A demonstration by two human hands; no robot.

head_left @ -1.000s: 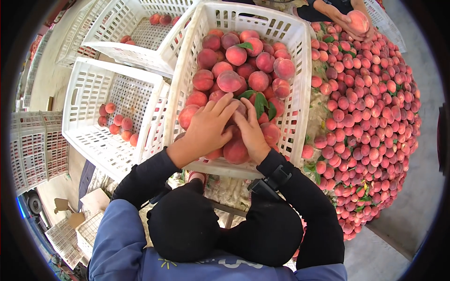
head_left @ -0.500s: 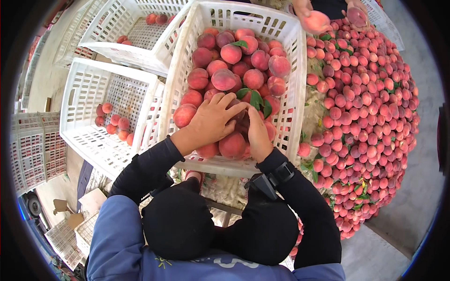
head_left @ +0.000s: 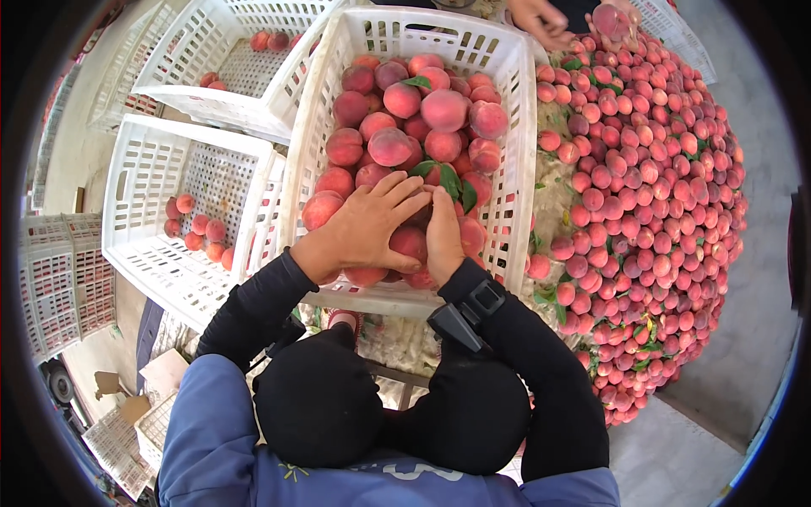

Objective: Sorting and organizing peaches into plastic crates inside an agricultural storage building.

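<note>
A white slatted plastic crate (head_left: 515,169) in front of me holds a layer of red peaches (head_left: 390,146), a few with green leaves (head_left: 448,179). My left hand (head_left: 367,224) lies over the near peaches, fingers stretched and thumb spread away. Close beside it, my right hand (head_left: 445,238) is cupped with fingers extended against the peaches, its fingertips near the left ones. Between the two palms a peach (head_left: 409,243) shows partly. Neither hand visibly lifts anything; the fruit under my fingers is hidden.
On the right spreads a large heap of peaches (head_left: 650,211). At the top right another person's hand (head_left: 541,21) hangs bare, and the other holds a peach (head_left: 611,21). Two white crates (head_left: 182,279) (head_left: 198,97) with some peaches stand left. Stacked crates (head_left: 66,279) line the far left.
My hands have settled lower and flatter over the near peaches, the left thumb spreading wider. The other person's left-side hand has lost its peach; a large, slightly blurred peach shows over the crate.
</note>
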